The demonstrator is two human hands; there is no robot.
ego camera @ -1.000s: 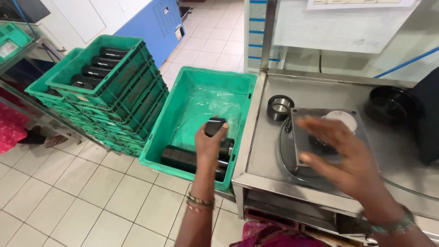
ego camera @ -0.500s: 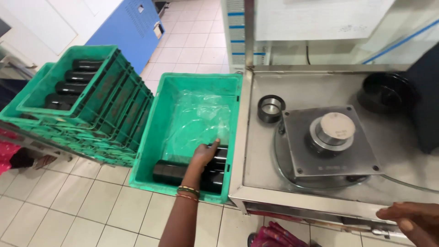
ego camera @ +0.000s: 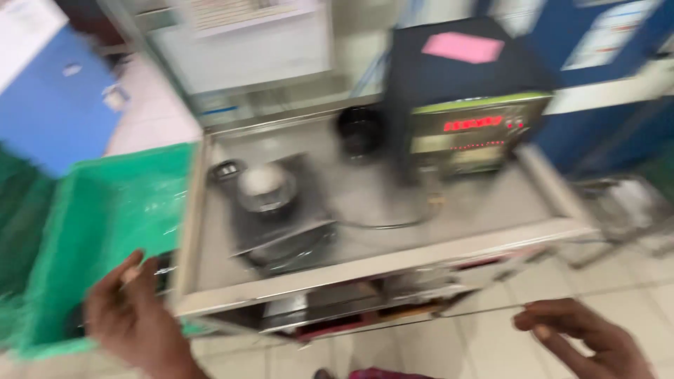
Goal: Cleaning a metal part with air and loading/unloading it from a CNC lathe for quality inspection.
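Note:
The view is motion-blurred. My left hand (ego camera: pixel 133 319) is low at the left, by the right rim of a green plastic crate (ego camera: pixel 105 210), fingers loosely spread with nothing in them. Dark parts in the crate are mostly hidden behind this hand. My right hand (ego camera: pixel 583 344) hangs at the bottom right above the tiled floor, fingers apart and empty, in front of the steel bench (ego camera: pixel 393 260). On the bench sits a dark square fixture with a round grey piece (ego camera: pixel 263 186) on top, and a small black ring (ego camera: pixel 226 170) beside it.
A black box instrument with a red lit display (ego camera: pixel 477 126) and a pink sheet (ego camera: pixel 463 45) on top stands at the bench's back right. A black round part (ego camera: pixel 358 130) lies beside it. A cable (ego camera: pixel 379 226) crosses the bench. A blue cabinet (ego camera: pixel 49 105) stands far left.
The view has swung right, away from the stacked crates. My left hand has come up out of the crate to its rim. My right hand stays low in front of the bench.

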